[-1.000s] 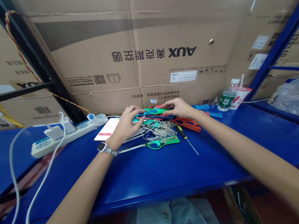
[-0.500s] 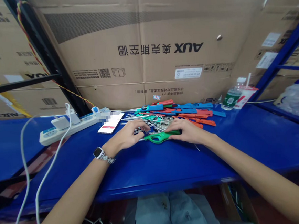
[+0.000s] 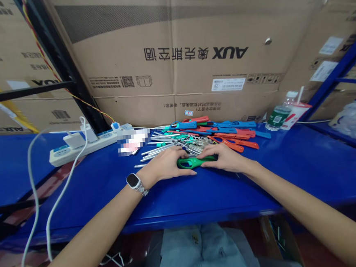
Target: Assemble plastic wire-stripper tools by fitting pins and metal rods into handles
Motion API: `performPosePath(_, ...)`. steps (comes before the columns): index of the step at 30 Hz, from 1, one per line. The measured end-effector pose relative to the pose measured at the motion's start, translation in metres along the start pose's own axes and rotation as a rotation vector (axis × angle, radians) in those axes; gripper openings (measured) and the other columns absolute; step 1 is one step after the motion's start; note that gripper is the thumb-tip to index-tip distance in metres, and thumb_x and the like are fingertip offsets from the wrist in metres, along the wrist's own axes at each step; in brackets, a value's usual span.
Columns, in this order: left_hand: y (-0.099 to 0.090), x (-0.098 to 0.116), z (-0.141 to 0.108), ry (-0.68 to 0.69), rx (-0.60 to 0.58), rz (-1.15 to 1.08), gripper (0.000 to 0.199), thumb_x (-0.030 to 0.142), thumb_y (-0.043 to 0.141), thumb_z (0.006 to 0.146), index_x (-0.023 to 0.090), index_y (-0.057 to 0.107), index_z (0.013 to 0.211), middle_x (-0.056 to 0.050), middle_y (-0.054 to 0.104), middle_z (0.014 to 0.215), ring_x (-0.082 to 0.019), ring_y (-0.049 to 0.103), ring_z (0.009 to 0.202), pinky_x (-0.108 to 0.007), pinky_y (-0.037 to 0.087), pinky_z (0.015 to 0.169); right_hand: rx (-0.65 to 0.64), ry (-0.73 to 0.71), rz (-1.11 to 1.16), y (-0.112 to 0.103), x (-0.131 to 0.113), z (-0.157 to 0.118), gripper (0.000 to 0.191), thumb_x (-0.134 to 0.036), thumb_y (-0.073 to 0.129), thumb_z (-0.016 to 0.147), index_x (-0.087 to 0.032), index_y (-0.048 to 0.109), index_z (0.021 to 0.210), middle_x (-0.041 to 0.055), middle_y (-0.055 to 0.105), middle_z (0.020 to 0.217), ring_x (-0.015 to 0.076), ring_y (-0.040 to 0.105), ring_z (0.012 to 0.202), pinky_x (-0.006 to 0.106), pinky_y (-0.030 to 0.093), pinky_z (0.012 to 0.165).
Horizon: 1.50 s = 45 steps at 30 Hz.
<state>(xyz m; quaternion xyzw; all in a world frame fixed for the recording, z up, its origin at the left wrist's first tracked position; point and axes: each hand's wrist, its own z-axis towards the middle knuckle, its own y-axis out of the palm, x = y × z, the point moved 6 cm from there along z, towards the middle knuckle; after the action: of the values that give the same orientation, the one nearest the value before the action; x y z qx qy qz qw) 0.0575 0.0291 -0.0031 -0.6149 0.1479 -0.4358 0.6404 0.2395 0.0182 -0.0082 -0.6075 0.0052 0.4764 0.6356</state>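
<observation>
Above the near part of the blue table, a green long-nosed lighter (image 3: 192, 162) with a looped trigger guard lies crosswise between my hands. My right hand (image 3: 225, 159) pinches its right end between thumb and fingers. Around the left end is my left hand (image 3: 168, 164), its fingers curled behind the lighter and its thumb stretched along the near side. That hand hides the metal nozzle. Just beyond my hands lie several silver metal tubes (image 3: 155, 152) and a heap of small metal and teal parts (image 3: 194, 141). Orange lighter handles (image 3: 234, 143) rest close to my right hand.
Red and blue lighter handles (image 3: 226, 124) lie along the back by a large carton (image 3: 187, 21). A phone (image 3: 132, 143) and a white power strip (image 3: 74, 152) are at left, cords hanging over the edge. A bottle (image 3: 278, 115) and a cup (image 3: 296, 114) stand at right.
My left hand has moved right along the lighter, from its nozzle to the trigger guard, covering the nozzle. My right hand keeps its pinch. The view has shifted slightly.
</observation>
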Motion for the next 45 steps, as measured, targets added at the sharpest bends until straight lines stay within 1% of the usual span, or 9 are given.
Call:
performPosePath(5, 0.004, -0.001, 0.0, 0.012, -0.018, -0.056, 0.039, 0.05, 0.07, 0.087, 0.017, 0.072, 0.107, -0.008, 0.065, 0.1, -0.024, 0.062, 0.089, -0.035, 0.046, 0.078, 0.043, 0.01, -0.037, 0.008, -0.009, -0.002, 0.025, -0.032, 0.077, 0.087, -0.022, 0.078, 0.11, 0.0068, 0.074, 0.101, 0.0214, 0.068, 0.091, 0.037, 0.053, 0.085)
performPosePath(13, 0.002, -0.006, -0.001, 0.049, 0.022, -0.101, 0.039, 0.055, 0.076, 0.083, 0.02, 0.075, 0.1, -0.005, 0.062, 0.092, -0.022, 0.06, 0.081, -0.033, 0.045, 0.073, -0.003, -0.024, -0.075, 0.01, -0.01, -0.002, 0.024, -0.034, 0.074, 0.09, -0.025, 0.077, 0.113, 0.007, 0.073, 0.105, 0.0237, 0.065, 0.101, 0.042, 0.051, 0.092)
performPosePath(16, 0.003, -0.006, -0.002, 0.047, 0.034, -0.1, 0.039, 0.055, 0.079, 0.081, 0.02, 0.077, 0.1, -0.005, 0.062, 0.092, -0.022, 0.059, 0.082, -0.032, 0.045, 0.073, -0.014, 0.0, -0.077, 0.01, -0.007, -0.002, 0.024, -0.033, 0.075, 0.09, -0.023, 0.078, 0.112, 0.007, 0.071, 0.101, 0.0228, 0.064, 0.096, 0.04, 0.051, 0.088)
performPosePath(21, 0.006, -0.006, -0.004, -0.012, 0.037, -0.112, 0.039, 0.056, 0.08, 0.08, 0.018, 0.078, 0.092, -0.004, 0.06, 0.085, -0.021, 0.056, 0.075, -0.031, 0.042, 0.069, -0.033, 0.033, -0.075, 0.009, -0.006, 0.001, 0.023, -0.033, 0.076, 0.089, -0.021, 0.078, 0.108, 0.0051, 0.066, 0.097, 0.0202, 0.062, 0.088, 0.035, 0.05, 0.082)
performPosePath(27, 0.01, -0.006, -0.01, -0.096, 0.102, -0.104, 0.032, 0.047, 0.08, 0.082, 0.022, 0.079, 0.101, -0.006, 0.061, 0.09, -0.023, 0.058, 0.082, -0.033, 0.045, 0.073, -0.068, 0.061, -0.112, 0.007, -0.013, 0.007, 0.018, -0.028, 0.076, 0.086, -0.019, 0.076, 0.101, 0.0044, 0.068, 0.094, 0.0199, 0.063, 0.086, 0.033, 0.048, 0.079)
performPosePath(32, 0.015, -0.002, -0.015, -0.068, 0.138, -0.052, 0.03, 0.046, 0.075, 0.088, 0.022, 0.079, 0.107, -0.006, 0.058, 0.093, -0.024, 0.056, 0.087, -0.037, 0.048, 0.079, -0.111, 0.092, -0.376, 0.017, -0.033, 0.013, 0.021, -0.022, 0.071, 0.078, -0.018, 0.067, 0.099, 0.0092, 0.07, 0.101, 0.0264, 0.063, 0.093, 0.041, 0.046, 0.085)
performPosePath(36, 0.017, -0.006, -0.017, -0.066, 0.154, -0.069, 0.035, 0.044, 0.075, 0.089, 0.023, 0.076, 0.117, -0.007, 0.059, 0.098, -0.026, 0.056, 0.094, -0.042, 0.048, 0.087, -0.104, -0.01, -0.627, 0.037, -0.051, 0.016, 0.029, -0.024, 0.059, 0.081, -0.013, 0.062, 0.108, 0.0181, 0.066, 0.112, 0.0344, 0.06, 0.102, 0.052, 0.039, 0.097)
performPosePath(42, 0.02, -0.011, -0.017, -0.09, 0.11, -0.091, 0.036, 0.044, 0.075, 0.089, 0.026, 0.074, 0.12, -0.007, 0.061, 0.103, -0.028, 0.056, 0.1, -0.046, 0.047, 0.092, -0.108, 0.005, -0.741, 0.051, -0.051, 0.014, 0.032, -0.031, 0.049, 0.091, -0.011, 0.062, 0.111, 0.0207, 0.068, 0.108, 0.0367, 0.06, 0.102, 0.051, 0.038, 0.096)
performPosePath(45, 0.011, -0.005, -0.022, -0.057, 0.134, -0.062, 0.043, 0.043, 0.075, 0.086, 0.025, 0.071, 0.124, -0.009, 0.061, 0.114, -0.031, 0.056, 0.11, -0.051, 0.044, 0.099, -0.108, 0.023, -0.76, 0.052, -0.052, 0.013, 0.034, -0.033, 0.048, 0.093, -0.011, 0.062, 0.114, 0.021, 0.069, 0.106, 0.0372, 0.061, 0.101, 0.052, 0.038, 0.095)
